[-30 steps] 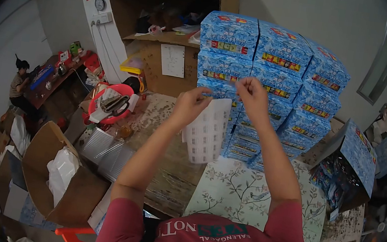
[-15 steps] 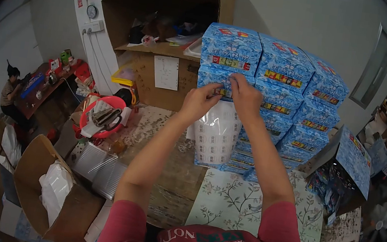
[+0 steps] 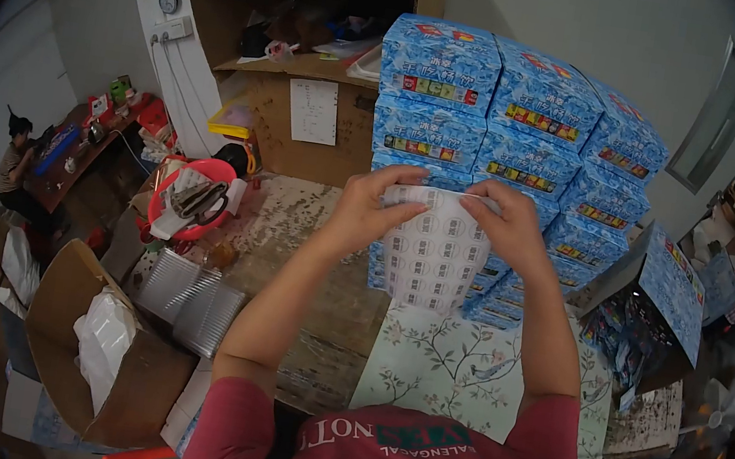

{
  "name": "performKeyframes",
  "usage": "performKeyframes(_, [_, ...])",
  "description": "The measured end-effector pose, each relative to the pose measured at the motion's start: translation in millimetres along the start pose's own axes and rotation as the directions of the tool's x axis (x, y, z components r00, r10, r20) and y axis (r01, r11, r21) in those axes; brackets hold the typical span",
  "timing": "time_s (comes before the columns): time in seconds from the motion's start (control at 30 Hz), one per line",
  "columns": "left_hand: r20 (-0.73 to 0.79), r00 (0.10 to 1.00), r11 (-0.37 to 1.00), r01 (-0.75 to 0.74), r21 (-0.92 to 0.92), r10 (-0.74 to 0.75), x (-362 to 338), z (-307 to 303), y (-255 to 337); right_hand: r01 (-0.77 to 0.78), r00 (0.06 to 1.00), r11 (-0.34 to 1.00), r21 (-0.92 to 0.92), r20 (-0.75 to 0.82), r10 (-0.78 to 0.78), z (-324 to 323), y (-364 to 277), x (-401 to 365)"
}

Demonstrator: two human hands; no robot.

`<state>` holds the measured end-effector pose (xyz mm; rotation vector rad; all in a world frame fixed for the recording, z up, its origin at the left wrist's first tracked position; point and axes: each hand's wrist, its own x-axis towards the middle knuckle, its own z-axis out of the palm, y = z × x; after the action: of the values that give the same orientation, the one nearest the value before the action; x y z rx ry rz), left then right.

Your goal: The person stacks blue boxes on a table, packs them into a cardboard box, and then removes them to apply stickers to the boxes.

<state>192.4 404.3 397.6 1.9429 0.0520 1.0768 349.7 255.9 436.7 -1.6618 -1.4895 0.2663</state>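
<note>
A sheet of round clear stickers with dark print (image 3: pixel 435 254) hangs in front of the stacked boxes, held by its top edge. My left hand (image 3: pixel 376 207) pinches the upper left corner between thumb and fingers. At the upper right corner, my right hand (image 3: pixel 507 220) grips the same sheet. Directly behind it rises a stack of blue ice-patterned boxes (image 3: pixel 429 134), several high and in three columns. The sheet hides part of the lower boxes.
A floral mat (image 3: pixel 433 363) covers part of the worn table. Left are a red basket (image 3: pixel 205 169) with a tape dispenser, clear ribbed plastic trays (image 3: pixel 191 298) and a cardboard box (image 3: pixel 74 347) with a white bag. An open blue carton (image 3: pixel 662 293) stands right. Two other people are farther off.
My hands have moved apart and down, from close together near the box front to the sheet's two upper corners. The sheet has come lower, and the view has shifted slightly.
</note>
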Motion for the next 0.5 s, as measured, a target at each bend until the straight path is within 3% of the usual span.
performKeyframes(0.07, [-0.031,0.998,0.998,-0.045,0.046,0.046,-6,3,0,-0.080,0.995,0.997,0.025,-0.050,0.081,-4,3,-12])
performKeyframes(0.13, [0.024,0.994,0.994,0.111,-0.006,-0.110,-12,6,1,0.225,0.949,0.877,-0.425,-0.109,-0.297,-4,6,-20])
performKeyframes(0.17, [0.026,0.994,0.994,0.110,-0.006,-0.110,-14,9,1,0.224,0.949,0.877,-0.425,-0.111,-0.297,-2,3,-22])
performKeyframes(0.23, [0.016,0.989,0.986,0.145,-0.077,-0.144,-16,15,3,0.366,0.818,0.735,-0.570,-0.179,-0.546,5,-7,-22])
performKeyframes(0.27, [0.022,0.989,0.986,0.146,-0.075,-0.145,-17,19,5,0.362,0.819,0.738,-0.569,-0.185,-0.544,8,-9,-22])
performKeyframes(0.33, [0.015,0.977,0.963,0.212,-0.166,-0.213,-18,23,11,0.438,0.757,0.591,-0.677,-0.076,-0.649,15,-7,-20])
performKeyframes(0.5, [-0.015,0.947,0.909,0.304,-0.285,-0.321,-27,17,-4,0.459,0.680,0.502,-0.733,-0.074,-0.729,42,10,-22])
